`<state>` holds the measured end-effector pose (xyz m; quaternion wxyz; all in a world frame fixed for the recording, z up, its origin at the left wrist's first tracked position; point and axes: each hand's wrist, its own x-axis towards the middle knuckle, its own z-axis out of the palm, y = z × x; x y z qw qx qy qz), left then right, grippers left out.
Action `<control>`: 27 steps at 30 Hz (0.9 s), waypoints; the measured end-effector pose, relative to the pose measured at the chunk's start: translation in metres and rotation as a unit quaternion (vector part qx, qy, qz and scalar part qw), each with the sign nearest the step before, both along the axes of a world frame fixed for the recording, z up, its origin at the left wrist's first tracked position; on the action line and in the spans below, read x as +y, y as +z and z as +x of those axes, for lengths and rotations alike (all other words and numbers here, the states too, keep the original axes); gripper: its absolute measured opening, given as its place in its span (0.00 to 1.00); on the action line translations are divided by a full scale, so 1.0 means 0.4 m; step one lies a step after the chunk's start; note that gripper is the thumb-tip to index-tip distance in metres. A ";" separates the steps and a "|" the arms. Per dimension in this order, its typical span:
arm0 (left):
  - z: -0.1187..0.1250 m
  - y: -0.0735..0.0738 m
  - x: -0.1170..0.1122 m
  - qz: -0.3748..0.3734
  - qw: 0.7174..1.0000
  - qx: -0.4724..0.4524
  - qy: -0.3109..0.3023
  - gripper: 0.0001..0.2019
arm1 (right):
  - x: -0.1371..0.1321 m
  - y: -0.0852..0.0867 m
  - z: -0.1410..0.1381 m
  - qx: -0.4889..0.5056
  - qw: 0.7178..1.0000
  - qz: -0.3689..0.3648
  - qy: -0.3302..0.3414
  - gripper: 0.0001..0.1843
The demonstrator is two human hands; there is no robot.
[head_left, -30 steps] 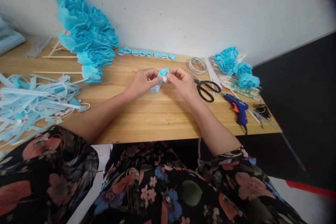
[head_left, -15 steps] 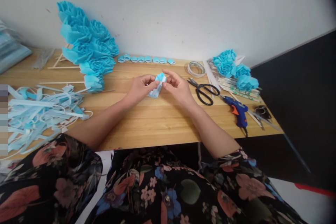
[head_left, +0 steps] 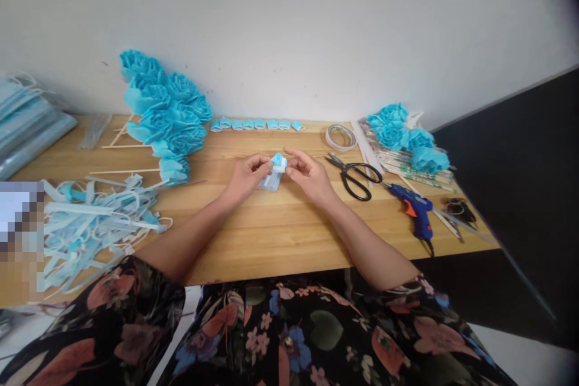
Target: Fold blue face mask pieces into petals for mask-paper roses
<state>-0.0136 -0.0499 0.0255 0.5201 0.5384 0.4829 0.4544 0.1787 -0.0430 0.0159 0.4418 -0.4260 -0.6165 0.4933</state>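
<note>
I watched the half-curled left hand (head_left: 246, 178) and right hand (head_left: 310, 178) pinch a folded blue piece (head_left: 278, 164); scissors (head_left: 348, 167) lay at its three o'clock.

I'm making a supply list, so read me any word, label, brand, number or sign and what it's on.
No text can be read.
Clear packaging by the blue flowers at right: green marks, too small to read.
Blue glue gun: no legible lettering.
Folded blue piece: none visible.
</note>
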 end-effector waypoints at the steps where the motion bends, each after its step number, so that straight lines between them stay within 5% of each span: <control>1: 0.000 -0.003 0.001 -0.003 1.000 0.002 -0.002 0.16 | 0.000 -0.001 0.002 0.001 1.000 -0.008 -0.002 0.28; 11: -0.006 -0.015 0.009 0.012 0.999 -0.023 0.041 0.17 | -0.001 0.005 0.000 0.033 0.998 -0.052 -0.026 0.25; 17: -0.007 -0.019 0.009 0.022 0.998 -0.016 0.061 0.16 | 0.033 0.011 0.004 0.031 0.995 -0.060 -0.068 0.15; 21: -0.004 -0.021 0.008 0.015 0.997 -0.022 0.075 0.15 | 0.100 0.035 -0.011 -0.117 0.986 0.037 -0.108 0.08; 23: -0.005 -0.022 0.009 0.013 0.996 -0.026 0.086 0.15 | 0.135 0.042 -0.029 -0.231 0.954 0.142 -0.131 0.11; 27: -0.009 -0.028 0.013 0.024 0.993 -0.030 0.108 0.14 | 0.161 0.023 -0.060 -0.393 0.894 0.211 -0.035 0.24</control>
